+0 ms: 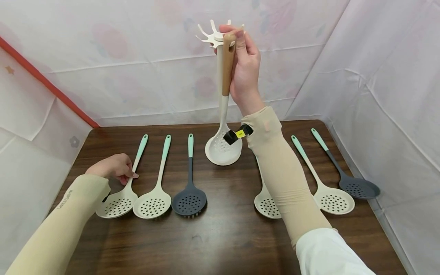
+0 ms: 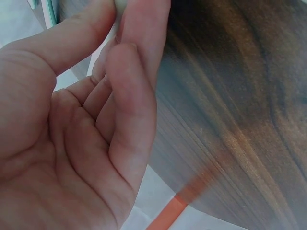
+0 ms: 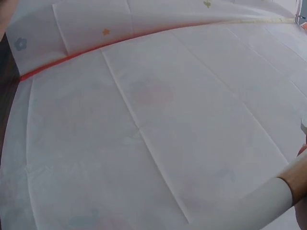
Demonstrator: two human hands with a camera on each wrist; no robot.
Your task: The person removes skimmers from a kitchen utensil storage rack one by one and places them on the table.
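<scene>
My right hand [image 1: 242, 57] is raised high and grips the wooden handle of a cream slotted skimmer [image 1: 227, 65], right at the hooks of a white rack [image 1: 214, 36]. The skimmer hangs upright beside the rack's pole, its perforated bowl [image 1: 222, 152] low over the table. My left hand [image 1: 130, 175] rests on the table at the left; thumb and fingertips [image 2: 136, 28] pinch the pale handle of the leftmost skimmer [image 1: 118, 202]. The right wrist view shows only white cloth and a pale shaft [image 3: 268, 201] at the lower right.
On the dark wooden table [image 1: 223, 240] lie a cream skimmer [image 1: 152, 200], a dark grey one [image 1: 189, 199], a cream one [image 1: 265, 204] partly behind my right forearm, another cream one [image 1: 332, 199] and a dark grey one [image 1: 359, 187]. White cloth walls enclose the table.
</scene>
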